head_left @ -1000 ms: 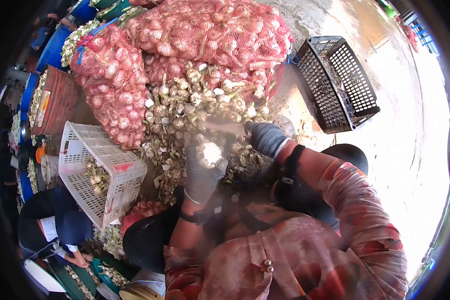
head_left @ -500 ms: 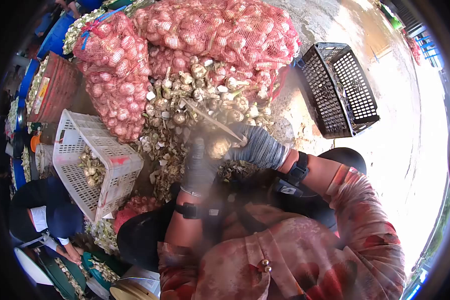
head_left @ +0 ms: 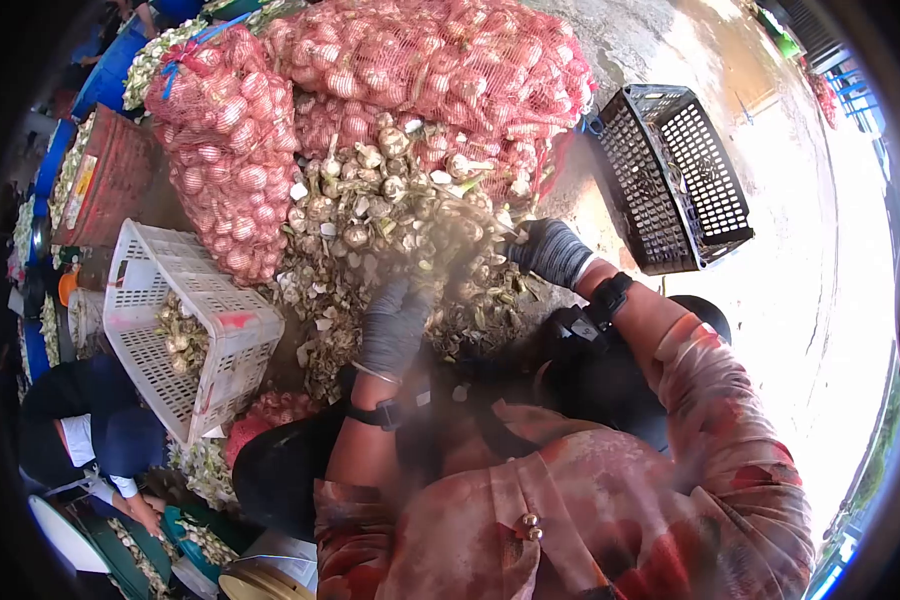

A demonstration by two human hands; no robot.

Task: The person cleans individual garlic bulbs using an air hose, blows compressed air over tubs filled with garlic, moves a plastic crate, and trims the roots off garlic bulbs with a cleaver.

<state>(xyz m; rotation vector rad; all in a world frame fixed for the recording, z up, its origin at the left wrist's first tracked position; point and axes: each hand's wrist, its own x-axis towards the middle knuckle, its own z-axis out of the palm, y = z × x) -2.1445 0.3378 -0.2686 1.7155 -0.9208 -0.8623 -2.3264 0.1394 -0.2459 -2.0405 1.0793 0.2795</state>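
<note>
My left hand (head_left: pixel 393 325), in a grey knit glove, reaches to the near edge of a heap of loose garlic bulbs (head_left: pixel 355 235). Its fingertips blur into the heap, so what they touch is hidden. My right hand (head_left: pixel 550 252), in a matching glove, is at the heap's right side with its fingers curled. Something seems to be in its grip, but a smear over the view hides what. Dry skins and cut stalks (head_left: pixel 335 350) lie around the bulbs.
Red net sacks of garlic (head_left: pixel 430 65) lie behind the heap, another sack (head_left: pixel 225 150) at its left. A white crate (head_left: pixel 240 325) holding some bulbs is tilted at left; a black crate (head_left: pixel 650 190) is at right. Another person (head_left: pixel 95 430) works at lower left.
My hands have moved apart, the right one outward to the right and up. The garlic bulb and long pale blade between them earlier no longer show clearly. My left hand has shifted little.
</note>
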